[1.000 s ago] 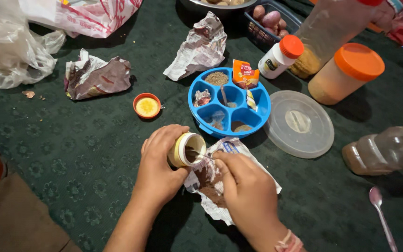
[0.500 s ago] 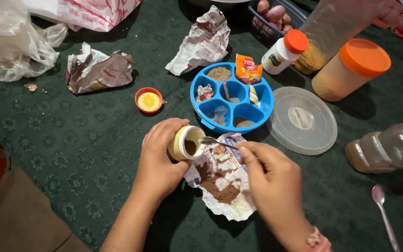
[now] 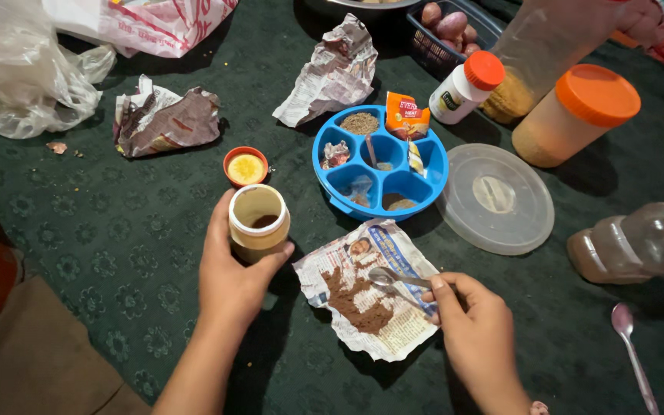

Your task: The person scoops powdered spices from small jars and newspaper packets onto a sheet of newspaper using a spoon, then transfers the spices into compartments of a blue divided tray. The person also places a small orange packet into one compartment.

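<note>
Scooping: the right hand (image 3: 479, 332) pinches the handle of a small metal spoon (image 3: 393, 280), fingers closed on it, its bowl resting over a heap of brown powder (image 3: 359, 300) on a sheet of newspaper (image 3: 370, 288) at lower centre of the frame.
Left hand: the left hand (image 3: 232, 280) wraps its fingers around a small cream jar (image 3: 258, 223), held upright and lidless, left of the newspaper and just clear of it.
Progress: by the look of it, only a little powder sits dark at the bottom of the jar, and most of the heap remains on the paper, so the filling seems barely begun.
Lid: a small orange cap (image 3: 245, 167) lies upturned on the green cloth (image 3: 117, 246), just above the jar.
Tray: a round blue tray (image 3: 330, 188) at centre, split into compartments; one holds brown seeds, others hold small packets and a second spoon, one a little brown powder.
Tray cover: a clear round lid (image 3: 495, 198) lies flat, right of the tray.
Jars at upper right: a white bottle (image 3: 464, 90) with an orange cap, and a big orange-lidded jar (image 3: 574, 115) filled with tan powder.
Right edge: a clear bottle (image 3: 635, 242) lying on its side, brownish inside.
Lower right: a loose spoon (image 3: 632, 346) lies on the cloth.
Upper centre: crumpled newspaper (image 3: 332, 77).
</note>
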